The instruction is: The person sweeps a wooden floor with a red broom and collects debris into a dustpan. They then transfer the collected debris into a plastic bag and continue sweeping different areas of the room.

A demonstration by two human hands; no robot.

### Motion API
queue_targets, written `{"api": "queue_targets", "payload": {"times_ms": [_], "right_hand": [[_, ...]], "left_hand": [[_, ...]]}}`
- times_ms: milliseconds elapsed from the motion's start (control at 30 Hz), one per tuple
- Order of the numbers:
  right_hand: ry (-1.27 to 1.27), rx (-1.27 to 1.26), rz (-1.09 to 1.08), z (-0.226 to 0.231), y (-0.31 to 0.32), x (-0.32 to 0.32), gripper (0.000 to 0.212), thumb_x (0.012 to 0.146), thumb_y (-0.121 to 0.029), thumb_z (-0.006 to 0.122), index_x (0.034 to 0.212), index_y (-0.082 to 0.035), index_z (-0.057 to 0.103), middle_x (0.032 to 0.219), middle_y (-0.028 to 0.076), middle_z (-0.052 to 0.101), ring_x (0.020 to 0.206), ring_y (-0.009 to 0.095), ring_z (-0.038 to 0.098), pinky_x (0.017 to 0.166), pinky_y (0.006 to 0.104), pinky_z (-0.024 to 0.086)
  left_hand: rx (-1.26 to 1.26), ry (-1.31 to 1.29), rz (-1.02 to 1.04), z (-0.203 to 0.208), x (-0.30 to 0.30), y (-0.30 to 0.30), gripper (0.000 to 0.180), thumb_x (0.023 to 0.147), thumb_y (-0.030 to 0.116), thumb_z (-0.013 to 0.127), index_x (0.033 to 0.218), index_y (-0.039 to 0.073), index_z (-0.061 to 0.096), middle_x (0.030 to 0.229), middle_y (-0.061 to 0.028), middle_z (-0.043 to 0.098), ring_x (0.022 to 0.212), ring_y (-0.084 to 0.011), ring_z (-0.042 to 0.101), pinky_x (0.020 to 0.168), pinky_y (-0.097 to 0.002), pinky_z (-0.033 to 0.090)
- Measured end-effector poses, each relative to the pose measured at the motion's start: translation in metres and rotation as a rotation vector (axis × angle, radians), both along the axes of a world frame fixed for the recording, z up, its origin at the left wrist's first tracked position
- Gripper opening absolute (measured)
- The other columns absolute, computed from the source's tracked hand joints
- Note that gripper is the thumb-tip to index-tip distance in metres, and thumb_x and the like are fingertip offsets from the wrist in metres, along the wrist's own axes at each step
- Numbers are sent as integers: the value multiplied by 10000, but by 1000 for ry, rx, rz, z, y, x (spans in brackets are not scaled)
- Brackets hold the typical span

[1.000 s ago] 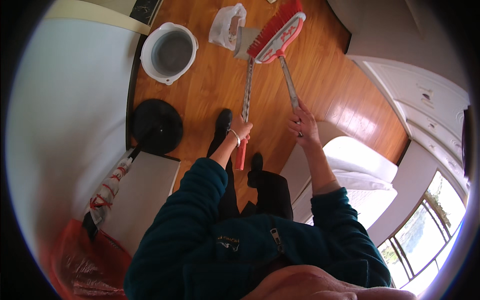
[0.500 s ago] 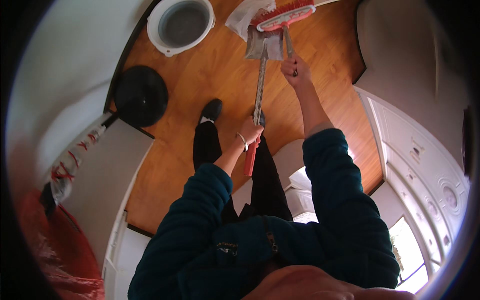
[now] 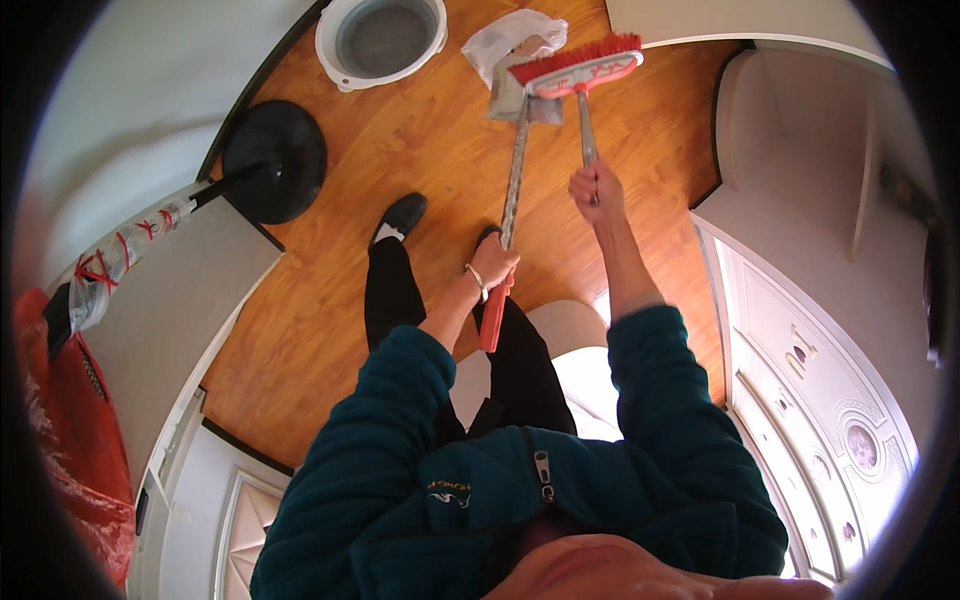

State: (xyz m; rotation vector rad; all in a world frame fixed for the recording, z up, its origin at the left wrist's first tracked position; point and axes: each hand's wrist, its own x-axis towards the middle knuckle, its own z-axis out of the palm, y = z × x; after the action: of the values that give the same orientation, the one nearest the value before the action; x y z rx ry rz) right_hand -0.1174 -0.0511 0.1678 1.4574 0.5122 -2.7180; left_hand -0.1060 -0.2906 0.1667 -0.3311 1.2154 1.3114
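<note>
My left hand (image 3: 494, 262) is closed around the long handle of a dustpan (image 3: 506, 102), with its red grip below the fist. The pan lies ahead of me, partly hidden behind a broom (image 3: 582, 72) with red bristles and a pink-and-white head. My right hand (image 3: 597, 192) grips the broom's grey handle, out in front and to the right. The broom head is over the pan, bristles facing away from me; whether the two touch I cannot tell. A crumpled clear plastic bag (image 3: 500, 42) is just beyond the pan.
On the wooden floor (image 3: 300, 310), a white basin with a grey inside (image 3: 432, 22) stands at the far left. Nearer is a round black base (image 3: 300, 180) with a plastic-wrapped pole. Red cloth (image 3: 75, 440) hangs at the left edge; white panelled furniture (image 3: 820, 400) lines the right.
The broom head has come nearer and slightly right, now covering more of the dustpan. My right hand has drawn back toward me. Both hands keep their grips, and the view has shifted a little.
</note>
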Motion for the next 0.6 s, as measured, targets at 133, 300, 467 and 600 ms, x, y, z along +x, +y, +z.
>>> {"api": "queue_targets", "payload": {"times_ms": [133,300,467,600], "right_hand": [[61,-48,-170,-22,22,-50,112,944,-116,427,1050,-150,434,612,-33,343,429,68,286,369,226,250],[76,137,-15,26,22,-6,243,948,-114,417,1186,-161,433,616,-31,337,431,71,297,362,210,246],[-30,184,104,58,8,76,433,959,-120,397,1382,-190,340,606,-31,316,415,67,289,357,204,251],[-222,344,152,55,-3,128,491,960,-103,373,1435,-197,290,592,-31,307,398,66,281,359,209,263]], "left_hand": [[5,-25,-57,8,11,-8,122,759,53,521,769,12,406,517,-79,465,358,-190,505,298,-367,422],[-24,-74,-176,19,21,-26,145,752,52,527,763,21,386,522,-72,455,368,-193,507,307,-368,425],[-87,-67,-330,24,34,-52,127,741,42,508,782,-2,396,520,-102,480,362,-204,515,310,-367,424],[-114,-25,-422,30,37,-81,147,781,92,537,748,24,412,501,-78,489,354,-169,504,325,-329,435]]}}
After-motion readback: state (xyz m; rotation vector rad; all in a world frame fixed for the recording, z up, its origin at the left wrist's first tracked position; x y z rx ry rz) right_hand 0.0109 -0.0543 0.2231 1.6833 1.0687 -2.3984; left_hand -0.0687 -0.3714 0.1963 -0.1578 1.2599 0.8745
